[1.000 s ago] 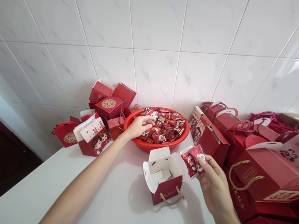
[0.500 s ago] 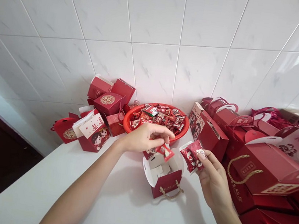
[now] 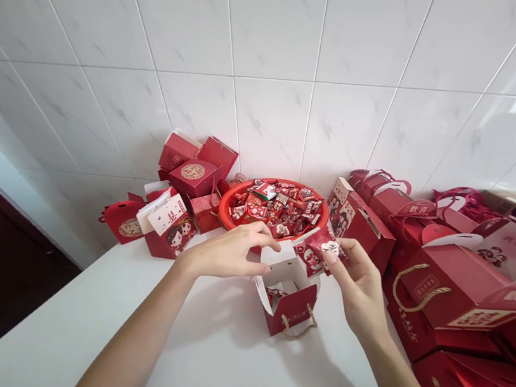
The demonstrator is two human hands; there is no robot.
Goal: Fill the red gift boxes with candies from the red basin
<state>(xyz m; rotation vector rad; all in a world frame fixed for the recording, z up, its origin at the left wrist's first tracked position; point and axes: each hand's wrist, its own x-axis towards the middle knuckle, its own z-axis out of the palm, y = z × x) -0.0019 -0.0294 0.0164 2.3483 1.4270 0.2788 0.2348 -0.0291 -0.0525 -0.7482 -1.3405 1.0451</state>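
Note:
An open red gift box (image 3: pixel 290 313) with a white inside and a rope handle stands on the white table, a red wrapped sweet (image 3: pixel 275 292) lying in it. My left hand (image 3: pixel 235 251) is at the box's left rim, thumb and fingers apart with nothing between them. Over the box's right side, my right hand (image 3: pixel 354 277) pinches red sweet packets (image 3: pixel 311 252). Just behind the box sits a red basin (image 3: pixel 227 205) full of red wrapped sweets (image 3: pixel 280 206).
Several red boxes (image 3: pixel 196 172) are grouped at the left against the tiled wall. Many red gift boxes (image 3: pixel 461 280) are piled along the right side. The white table (image 3: pixel 214 367) reaches its left edge beside a dark area.
My left hand has let go of a sweet, which now lies in the box, and has moved slightly left. My right hand has brought its packets left, over the box.

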